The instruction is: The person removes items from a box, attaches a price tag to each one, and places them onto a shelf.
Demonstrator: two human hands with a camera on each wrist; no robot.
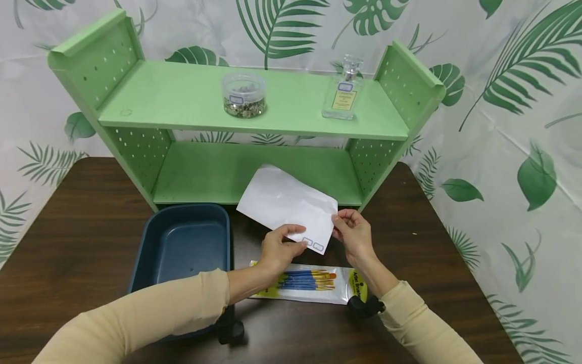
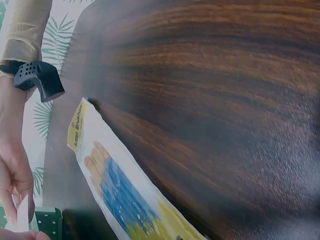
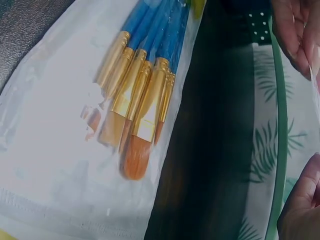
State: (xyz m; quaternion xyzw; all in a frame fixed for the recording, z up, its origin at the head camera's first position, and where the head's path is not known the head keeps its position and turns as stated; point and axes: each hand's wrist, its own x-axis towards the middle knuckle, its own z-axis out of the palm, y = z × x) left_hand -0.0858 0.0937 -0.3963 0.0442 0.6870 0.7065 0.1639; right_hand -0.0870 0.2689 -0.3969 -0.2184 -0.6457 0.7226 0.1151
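A white sheet of paper (image 1: 284,194) is held at a slant in front of the green shelf, with two small blue-outlined labels near its lower corner. My left hand (image 1: 278,250) pinches its lower edge beside the labels. At the right corner, my right hand (image 1: 355,236) pinches the sheet between thumb and fingers. Below both hands, a clear and yellow packet of artist brushes (image 1: 306,283) lies on the table. Its blue handles and gold ferrules show closely in the right wrist view, where the brushes (image 3: 142,100) fill the left half. Only the sheet's edge (image 2: 22,217) appears in the left wrist view.
A dark blue tray (image 1: 193,253) stands left of the packet, partly behind the left sleeve. On the green shelf's (image 1: 182,96) upper board are a clear jar (image 1: 244,96) with small dark contents and a glass perfume bottle (image 1: 344,91). The table (image 1: 68,222) is dark wood.
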